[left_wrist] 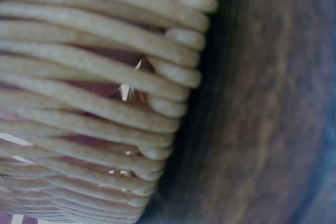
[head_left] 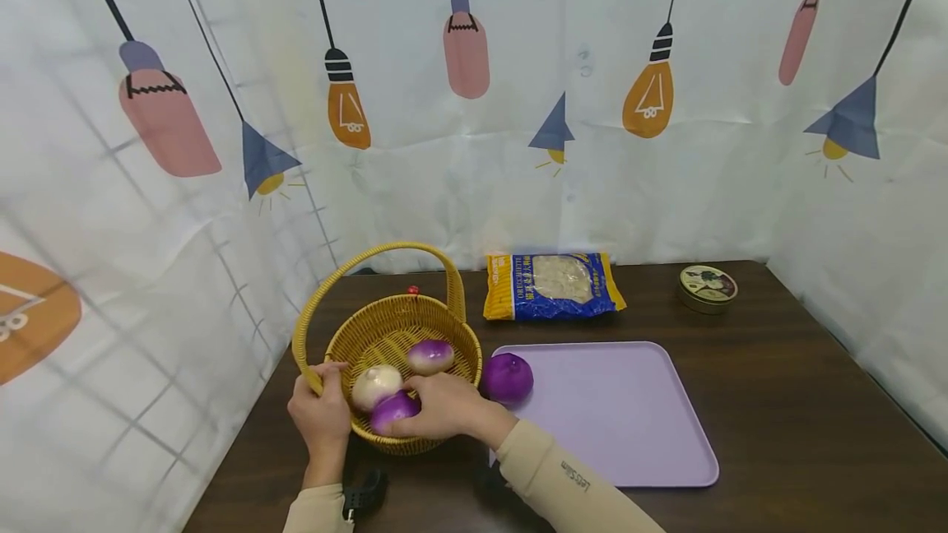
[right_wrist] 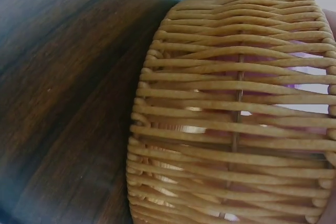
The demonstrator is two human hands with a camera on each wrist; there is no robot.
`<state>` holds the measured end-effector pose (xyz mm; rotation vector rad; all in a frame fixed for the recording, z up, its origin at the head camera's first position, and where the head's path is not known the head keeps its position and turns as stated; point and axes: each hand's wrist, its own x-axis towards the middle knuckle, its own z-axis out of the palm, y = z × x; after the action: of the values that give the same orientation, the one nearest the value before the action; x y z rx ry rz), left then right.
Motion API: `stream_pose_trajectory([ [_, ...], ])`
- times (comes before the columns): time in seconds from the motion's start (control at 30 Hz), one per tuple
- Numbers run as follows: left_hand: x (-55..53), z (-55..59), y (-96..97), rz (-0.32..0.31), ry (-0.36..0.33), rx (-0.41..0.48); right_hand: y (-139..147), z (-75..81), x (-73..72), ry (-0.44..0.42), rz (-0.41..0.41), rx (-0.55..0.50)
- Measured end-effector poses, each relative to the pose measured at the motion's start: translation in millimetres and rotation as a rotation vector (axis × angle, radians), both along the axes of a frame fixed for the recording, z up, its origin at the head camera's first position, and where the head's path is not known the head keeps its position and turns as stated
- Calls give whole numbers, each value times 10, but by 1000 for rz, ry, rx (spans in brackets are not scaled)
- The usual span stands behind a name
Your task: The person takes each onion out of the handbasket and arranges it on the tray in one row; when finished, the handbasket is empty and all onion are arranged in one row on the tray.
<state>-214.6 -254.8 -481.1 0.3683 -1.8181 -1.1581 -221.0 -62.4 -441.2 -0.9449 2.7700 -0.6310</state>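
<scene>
Head view looks forward-down; wrist views (very near) share the basket (head_left: 403,317).

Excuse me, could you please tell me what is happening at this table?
A person's right hand grips a bright purple onion inside a yellow wicker basket, while the left hand holds the basket's side. A white onion and a purple-and-white onion are also in the basket. A dark purple onion sits at the left edge of the lilac tray.
</scene>
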Motion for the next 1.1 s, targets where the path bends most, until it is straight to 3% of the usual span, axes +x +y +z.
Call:
stream_pose_trajectory([
  [0.17,1,-1,-3,-1,6,-5,-38,13,28,-16,-39,73],
  [0.43,8,-9,-8,-10,6,5,-36,13,21,-50,-67,35],
  [0.73,14,-31,-1,-11,1,9,22,49,1,-108,-51,-101],
  [1.1,15,-17,0,-12,2,29,248,134,78,-130,-102,-304],
])
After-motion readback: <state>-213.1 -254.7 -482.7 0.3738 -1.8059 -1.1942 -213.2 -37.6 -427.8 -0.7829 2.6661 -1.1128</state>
